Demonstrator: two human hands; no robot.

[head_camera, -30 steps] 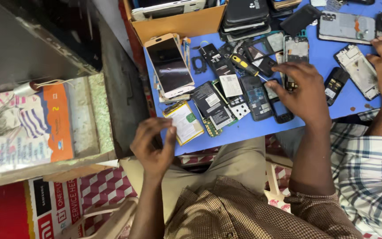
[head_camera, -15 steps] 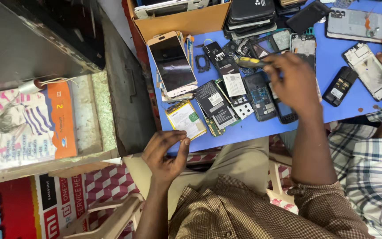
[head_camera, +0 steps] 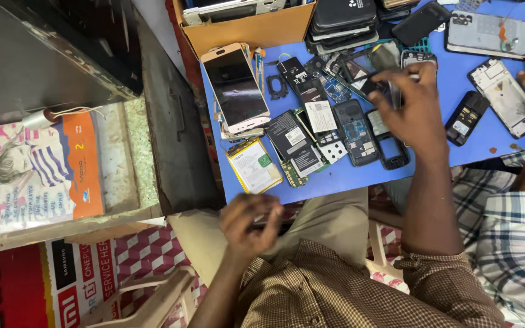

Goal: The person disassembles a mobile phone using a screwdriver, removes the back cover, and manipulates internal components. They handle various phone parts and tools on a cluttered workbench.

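The right hand (head_camera: 411,112) hovers over the blue table (head_camera: 432,155), fingers pinched narrowly on a slim dark tool (head_camera: 394,91) above the opened phones. The left hand (head_camera: 247,222) sits near the lap, curled around a small dark part (head_camera: 271,226), just below the table's near edge.

Gold smartphone (head_camera: 236,87) and cardboard box (head_camera: 247,29) at upper centre, stacked black phone covers (head_camera: 341,21) beside, illustrated carton (head_camera: 31,170) at left.

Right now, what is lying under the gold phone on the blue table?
Under the gold phone lies a stack of flat phone parts, only their edges showing at its lower end. The rest is covered; the blue table carries them.
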